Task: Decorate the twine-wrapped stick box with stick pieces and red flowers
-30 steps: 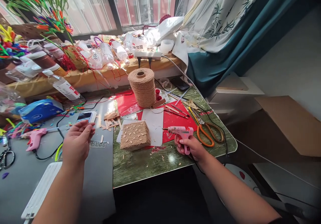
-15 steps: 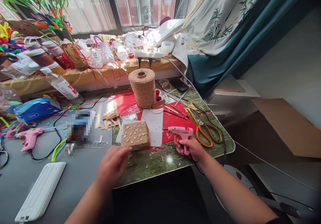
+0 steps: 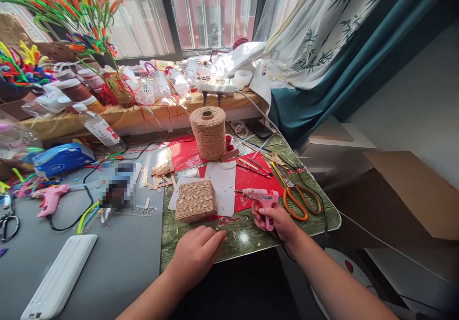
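Twine box (image 3: 196,199) approx 12 o'clock of L hand (image 3: 198,253), long axis approx 9–3; L nearer, half-curled, can't say if holding. R hand (image 3: 276,220) wrapped round glue gun (image 3: 261,196).

Single head view, forward and down over the near tabletop (image 3: 253,239), window (image 3: 215,19) beyond.

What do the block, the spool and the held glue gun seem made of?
Block: matte, fibrous tan cord outside, probably jute; core hidden.
Spool: similar coarse, matte twine, judging by its ridged windings.
Held glue gun: likely hard pink plastic, given the smooth, moulded body.
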Demonstrator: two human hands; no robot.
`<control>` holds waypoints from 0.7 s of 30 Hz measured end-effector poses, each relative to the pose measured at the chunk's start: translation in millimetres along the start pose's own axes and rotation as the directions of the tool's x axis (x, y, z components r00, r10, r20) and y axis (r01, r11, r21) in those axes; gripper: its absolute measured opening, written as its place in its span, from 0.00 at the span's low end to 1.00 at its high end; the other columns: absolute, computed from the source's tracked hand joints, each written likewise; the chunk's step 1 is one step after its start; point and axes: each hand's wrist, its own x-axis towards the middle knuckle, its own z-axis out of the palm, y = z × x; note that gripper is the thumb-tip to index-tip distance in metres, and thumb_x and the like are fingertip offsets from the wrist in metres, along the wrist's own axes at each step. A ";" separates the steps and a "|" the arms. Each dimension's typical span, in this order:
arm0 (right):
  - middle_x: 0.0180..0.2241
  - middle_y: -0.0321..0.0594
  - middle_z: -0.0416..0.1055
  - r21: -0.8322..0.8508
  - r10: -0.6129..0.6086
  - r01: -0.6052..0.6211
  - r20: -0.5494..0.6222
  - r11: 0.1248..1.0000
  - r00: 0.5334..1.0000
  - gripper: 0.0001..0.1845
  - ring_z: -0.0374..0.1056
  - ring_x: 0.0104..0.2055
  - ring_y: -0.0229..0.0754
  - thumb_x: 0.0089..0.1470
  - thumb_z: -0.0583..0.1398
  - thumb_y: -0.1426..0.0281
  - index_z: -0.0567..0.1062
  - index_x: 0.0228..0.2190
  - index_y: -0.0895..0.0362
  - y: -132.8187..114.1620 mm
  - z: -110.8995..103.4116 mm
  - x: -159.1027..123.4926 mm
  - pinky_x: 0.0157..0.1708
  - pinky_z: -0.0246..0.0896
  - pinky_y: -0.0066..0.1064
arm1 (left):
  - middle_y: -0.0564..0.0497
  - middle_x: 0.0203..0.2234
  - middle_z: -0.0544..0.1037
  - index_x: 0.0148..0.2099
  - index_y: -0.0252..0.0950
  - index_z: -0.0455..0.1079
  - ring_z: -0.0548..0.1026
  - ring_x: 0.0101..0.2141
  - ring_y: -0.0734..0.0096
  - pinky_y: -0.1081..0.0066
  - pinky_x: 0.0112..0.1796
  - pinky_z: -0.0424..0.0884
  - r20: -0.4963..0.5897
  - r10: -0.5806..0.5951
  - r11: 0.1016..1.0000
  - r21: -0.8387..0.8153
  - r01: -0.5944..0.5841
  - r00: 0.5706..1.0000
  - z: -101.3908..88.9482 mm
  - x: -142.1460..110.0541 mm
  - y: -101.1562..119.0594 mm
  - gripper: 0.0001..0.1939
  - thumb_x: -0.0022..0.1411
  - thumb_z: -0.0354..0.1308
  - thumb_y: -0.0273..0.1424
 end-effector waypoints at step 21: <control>0.24 0.32 0.65 -0.026 0.019 -0.019 -0.007 0.999 1.000 0.10 0.56 0.18 0.32 0.53 0.66 0.64 0.72 0.32 0.57 -4.0 2.2 0.5 0.19 0.49 0.27 | 0.42 0.65 0.64 0.73 0.48 0.52 0.61 0.65 0.41 0.42 0.64 0.58 0.109 -0.288 0.948 -0.106 0.299 0.951 -78.4 40.2 -78.2 0.49 0.54 0.70 0.38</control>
